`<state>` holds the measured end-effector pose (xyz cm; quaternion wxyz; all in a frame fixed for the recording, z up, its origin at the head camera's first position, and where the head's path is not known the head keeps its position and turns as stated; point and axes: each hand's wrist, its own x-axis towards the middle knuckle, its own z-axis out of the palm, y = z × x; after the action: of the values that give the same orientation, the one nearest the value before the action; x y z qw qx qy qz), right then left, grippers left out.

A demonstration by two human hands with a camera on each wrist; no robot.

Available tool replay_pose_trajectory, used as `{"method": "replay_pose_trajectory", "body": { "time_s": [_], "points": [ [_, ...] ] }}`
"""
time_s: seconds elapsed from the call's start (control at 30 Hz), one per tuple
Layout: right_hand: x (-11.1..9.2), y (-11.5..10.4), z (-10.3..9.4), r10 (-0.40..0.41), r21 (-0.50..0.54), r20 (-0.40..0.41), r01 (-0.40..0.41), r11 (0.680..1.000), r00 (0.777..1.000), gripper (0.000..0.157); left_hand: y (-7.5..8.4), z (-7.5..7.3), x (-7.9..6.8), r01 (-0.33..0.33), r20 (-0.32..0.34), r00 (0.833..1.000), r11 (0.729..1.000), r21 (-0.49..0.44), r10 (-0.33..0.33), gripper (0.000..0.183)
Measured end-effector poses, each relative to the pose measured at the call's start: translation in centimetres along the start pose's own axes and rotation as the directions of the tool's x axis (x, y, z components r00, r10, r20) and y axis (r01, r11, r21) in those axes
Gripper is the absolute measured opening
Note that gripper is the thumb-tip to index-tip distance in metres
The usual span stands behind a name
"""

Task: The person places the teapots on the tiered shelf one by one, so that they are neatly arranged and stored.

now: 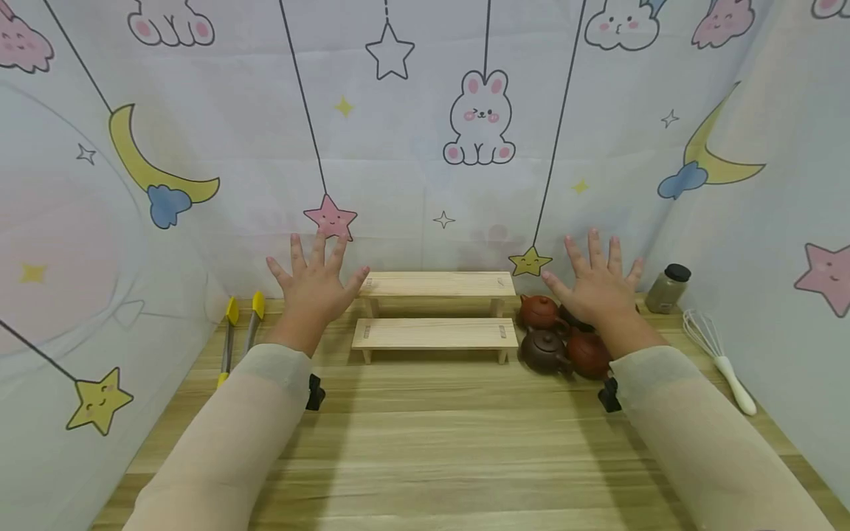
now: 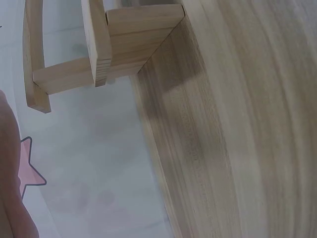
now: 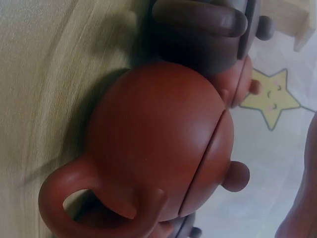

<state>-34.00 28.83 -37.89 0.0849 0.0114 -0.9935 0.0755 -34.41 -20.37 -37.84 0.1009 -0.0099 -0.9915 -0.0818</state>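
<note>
1. The left hand (image 1: 315, 291) is hanging by the left end of the two-level stand of pale, straight-grained wood (image 1: 438, 286); its fingers are straight and fanned wide, gripping nothing.
2. The right hand (image 1: 600, 295) is hovering over the teapots with fingers just as straight and spread, holding nothing.
3. The round, red-brown clay teapot (image 1: 587, 355) is sitting nearest below the right hand, on the wood-grain tabletop (image 1: 438, 442). The squat, dark-brown clay teapot (image 1: 544, 350) is standing close on its left, and the smaller-looking orange-brown clay teapot (image 1: 539, 313) is sitting behind, beside the stand. Another dark piece is hiding partly under the hand.
4. These pots are looking rigid, fairly dense and brittle; their smooth, curved sides are probably offering little grip, and the close packing is inviting knocks and chips.
5. The looped clay handle (image 3: 52, 203) is giving the surest hold on the red-brown pot, ideally with a second hand under the belly. The round lid knob (image 3: 237, 176) is suiting a steadying fingertip only, since the lid is probably resting loose.
6. The stand is looking light and stiff; its board ends are making the natural holds.
</note>
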Motion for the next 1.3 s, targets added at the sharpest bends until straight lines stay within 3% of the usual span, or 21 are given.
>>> {"method": "replay_pose_trajectory", "body": {
  "time_s": [0.43, 0.6, 0.7, 0.8, 0.97, 1.03, 1.2, 1.23, 1.3],
  "points": [
    [-0.4, 0.2, 0.3, -0.01, 0.019, -0.033, 0.01, 1.0, 0.999, 0.093, -0.2, 0.3, -0.5, 0.001, -0.029, 1.0, 0.996, -0.088, -0.003, 0.091],
    [-1.2, 0.2, 0.1, -0.018, 0.035, -0.048, 0.019, 0.999, 0.999, 0.096, -0.2, 0.6, -1.2, -0.003, -0.056, 0.998, 0.982, -0.188, -0.008, 0.089],
    [-2.0, 0.3, -0.1, -0.024, 0.057, -0.061, 0.028, 0.998, 0.998, 0.095, -0.3, 1.0, -1.9, -0.026, -0.077, 0.997, 0.954, -0.3, 0.003, 0.087],
    [-3.0, 0.6, -0.1, -0.03, 0.083, -0.063, 0.035, 0.996, 0.998, 0.093, -0.5, 1.6, -2.6, -0.019, -0.035, 0.999, 0.88, -0.475, 0.003, 0.087],
    [-4.7, 1.7, 0.0, -0.033, 0.126, -0.065, 0.041, 0.991, 0.997, 0.091, -0.8, 2.5, -3.6, 0.069, 0.087, 0.996, 0.706, -0.705, -0.01, 0.089],
    [-5.3, 2.2, 0.0, -0.027, 0.143, -0.062, 0.036, 0.989, 0.998, 0.09, -0.8, 2.6, -3.9, 0.102, 0.126, 0.992, 0.617, -0.78, -0.005, 0.088],
    [-6.6, 3.8, 0.2, -0.019, 0.183, -0.073, 0.033, 0.983, 0.997, 0.085, -0.6, 3.0, -4.3, 0.203, 0.225, 0.974, 0.342, -0.917, 0.024, 0.087],
    [-6.9, 4.1, 0.2, -0.019, 0.192, -0.08, 0.034, 0.981, 0.997, 0.084, -0.6, 3.2, -4.4, 0.226, 0.247, 0.968, 0.309, -0.924, 0.032, 0.087],
    [-7.4, 4.8, 0.3, -0.024, 0.205, -0.102, 0.045, 0.978, 0.994, 0.081, -0.5, 3.5, -4.4, 0.264, 0.289, 0.956, 0.276, -0.924, 0.052, 0.086]
  ]
}}
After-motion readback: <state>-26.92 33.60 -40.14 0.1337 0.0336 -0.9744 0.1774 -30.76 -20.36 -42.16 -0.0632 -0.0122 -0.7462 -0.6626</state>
